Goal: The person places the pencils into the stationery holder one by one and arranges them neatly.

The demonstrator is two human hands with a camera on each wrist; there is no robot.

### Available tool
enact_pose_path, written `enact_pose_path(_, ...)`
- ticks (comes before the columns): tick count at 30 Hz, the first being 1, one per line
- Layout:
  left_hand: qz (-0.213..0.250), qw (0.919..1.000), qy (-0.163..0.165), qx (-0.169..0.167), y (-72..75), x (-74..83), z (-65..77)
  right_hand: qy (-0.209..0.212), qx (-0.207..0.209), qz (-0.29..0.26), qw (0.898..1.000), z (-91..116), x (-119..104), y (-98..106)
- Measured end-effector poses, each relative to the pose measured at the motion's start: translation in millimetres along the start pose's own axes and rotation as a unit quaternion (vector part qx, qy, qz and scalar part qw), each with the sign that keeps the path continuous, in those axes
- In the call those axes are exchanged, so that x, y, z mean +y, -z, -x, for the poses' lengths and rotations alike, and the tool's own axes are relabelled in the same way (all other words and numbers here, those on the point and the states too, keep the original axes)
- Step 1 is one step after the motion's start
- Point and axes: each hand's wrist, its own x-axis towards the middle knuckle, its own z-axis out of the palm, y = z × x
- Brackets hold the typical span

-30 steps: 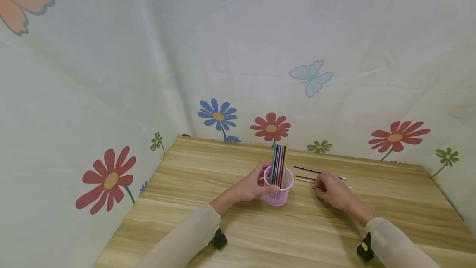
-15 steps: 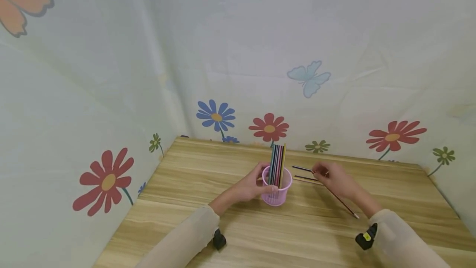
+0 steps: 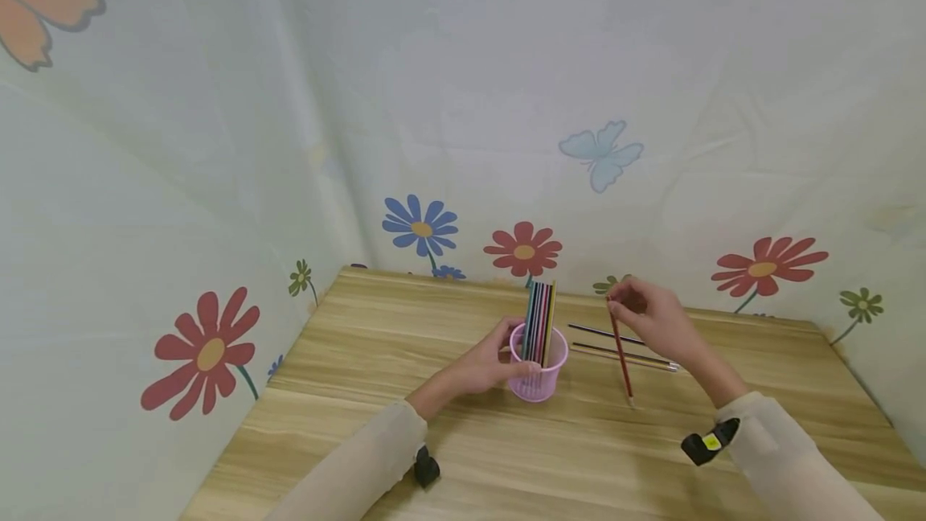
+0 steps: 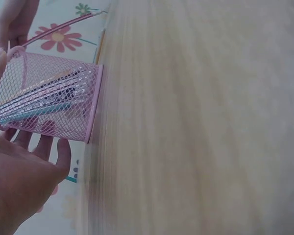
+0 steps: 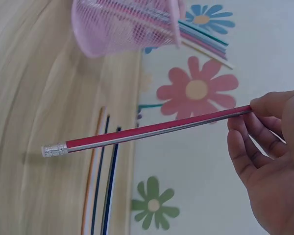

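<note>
Red pencil (image 3: 620,352): held in the air to the right of the cup, in front of the loose pencils in the head view; whether its lower end touches the counter (image 3: 463,441) cannot be told.
Pencil's long axis: steep but tilted, the upper end leaning left in the head view; the silver ferrule and white eraser point down, the opposite end up into the fingers.
Right hand (image 3: 654,320): nearly closed at thumb and forefinger, which pinch the red pencil by its upper end; the remaining fingers are loosely bent, apart from the shaft.
Left hand (image 3: 481,364): spread wide and curved around the pink mesh cup (image 3: 551,380), thumb across the near side, fingers on the opposite wall.
Pencils in the cup (image 3: 537,320): a bundle, long axes close to upright, tops leaning slightly right and standing well above the rim.
Loose pencils (image 3: 615,355): flat on the counter right of the cup, long axes running roughly left to right, visible eraser ends rightward.
</note>
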Motion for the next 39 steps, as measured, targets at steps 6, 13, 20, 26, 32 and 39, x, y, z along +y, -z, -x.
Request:
enact_pose_path(6, -0.006, 1.0000, -0.002, -0.002, 0.8, 0.4, 0.1, 0.012, 0.021, -0.038, 0.999, -8.2, -19.2, 0.6)
enact_pose_path(13, -0.007, 1.0000, -0.004, -0.002, 1.1, 0.9, -0.7, 0.038, 0.057, -0.064, 0.996, -20.3, -51.3, 5.2)
enact_pose_path(20, -0.004, 1.0000, -0.004, 0.000, 1.1, -2.5, -2.9, 0.060, 0.096, -0.100, 0.988, -31.7, -74.8, 11.4)
enact_pose_path(26, -0.008, 0.9999, -0.006, 0.000, 1.1, -3.2, -3.0, 0.073, 0.109, -0.131, 0.983, -38.8, -82.2, 8.3)
enact_pose_path(32, -0.008, 1.0000, -0.005, -0.001, 1.7, -3.9, -3.0, 0.066, 0.094, -0.144, 0.983, -43.8, -78.9, -4.0)
enact_pose_path(39, -0.004, 1.0000, -0.004, -0.004, 2.6, -4.5, -3.2, 0.037, 0.078, -0.161, 0.983, -47.2, -68.2, -25.0)
